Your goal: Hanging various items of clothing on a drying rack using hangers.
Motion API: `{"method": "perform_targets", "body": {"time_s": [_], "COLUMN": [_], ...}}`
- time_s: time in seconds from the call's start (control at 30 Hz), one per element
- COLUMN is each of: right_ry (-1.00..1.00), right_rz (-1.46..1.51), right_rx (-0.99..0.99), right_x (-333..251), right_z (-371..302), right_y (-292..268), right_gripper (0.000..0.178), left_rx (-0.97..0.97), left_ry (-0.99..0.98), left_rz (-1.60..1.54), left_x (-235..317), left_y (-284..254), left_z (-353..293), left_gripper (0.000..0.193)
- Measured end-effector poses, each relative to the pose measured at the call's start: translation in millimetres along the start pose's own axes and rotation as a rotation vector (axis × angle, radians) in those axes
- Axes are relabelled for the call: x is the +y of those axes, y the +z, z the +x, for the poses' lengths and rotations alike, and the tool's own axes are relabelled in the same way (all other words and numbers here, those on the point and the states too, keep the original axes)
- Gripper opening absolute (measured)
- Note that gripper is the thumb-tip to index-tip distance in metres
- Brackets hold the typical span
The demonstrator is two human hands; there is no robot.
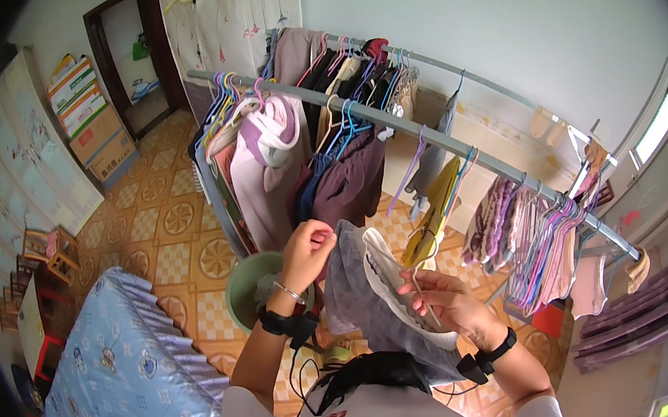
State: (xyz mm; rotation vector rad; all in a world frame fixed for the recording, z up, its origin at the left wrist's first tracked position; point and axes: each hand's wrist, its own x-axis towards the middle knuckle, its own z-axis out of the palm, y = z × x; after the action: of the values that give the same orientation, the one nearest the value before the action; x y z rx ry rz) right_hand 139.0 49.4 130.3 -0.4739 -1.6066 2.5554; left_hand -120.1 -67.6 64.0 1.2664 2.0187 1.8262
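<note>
A grey garment (387, 309) with a cream band along its opening hangs in front of my body. My left hand (310, 252) is curled closed at its upper left edge, where the fabric meets the fingers. Pinched between thumb and fingers of my right hand (448, 302) is a thin, pale clothes hanger (417, 283), its hook pointing up. The right hand is close beside the cream band; how far the hanger reaches into the garment is hidden. Left of the garment, a green bucket (239, 297) on the floor holds some cloth.
A grey metal rail (424, 132) crosses ahead, carrying a hooded pink-white garment (266, 158), dark clothes, a yellow garment (433, 214) and several striped items on hangers (541, 251). A second rail stands behind. At left are a blue patterned cover (123, 381), stacked boxes (100, 140) and wardrobes (27, 153).
</note>
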Motion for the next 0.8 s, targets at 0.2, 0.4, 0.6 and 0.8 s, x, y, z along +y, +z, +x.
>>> {"method": "perform_targets", "body": {"time_s": [0.2, 0.4, 0.6, 0.8], "right_ry": [-0.034, -0.041, -0.169, -0.347], "right_rz": [0.099, 0.153, 0.217, 0.275], "right_rx": [0.064, 0.223, 0.274, 0.335], "right_x": [-9.8, -13.8, -20.7, -36.8], "right_z": [45.7, 64.9, 104.0, 189.5], "right_y": [5.7, 9.1, 16.1, -9.4], "right_gripper": [0.042, 0.044, 0.046, 0.045], "left_rx": [0.023, -0.043, 0.113, -0.025], "left_ry": [0.149, 0.246, 0.18, 0.348], "left_rz": [0.371, 0.582, 0.623, 0.42], "left_x": [-61.5, -104.4, -99.6, -67.1], "left_y": [-23.1, 20.0, 31.0, 30.6], "left_z": [96.9, 152.6, 151.6, 121.6], "left_gripper": [0.018, 0.043, 0.05, 0.035]}}
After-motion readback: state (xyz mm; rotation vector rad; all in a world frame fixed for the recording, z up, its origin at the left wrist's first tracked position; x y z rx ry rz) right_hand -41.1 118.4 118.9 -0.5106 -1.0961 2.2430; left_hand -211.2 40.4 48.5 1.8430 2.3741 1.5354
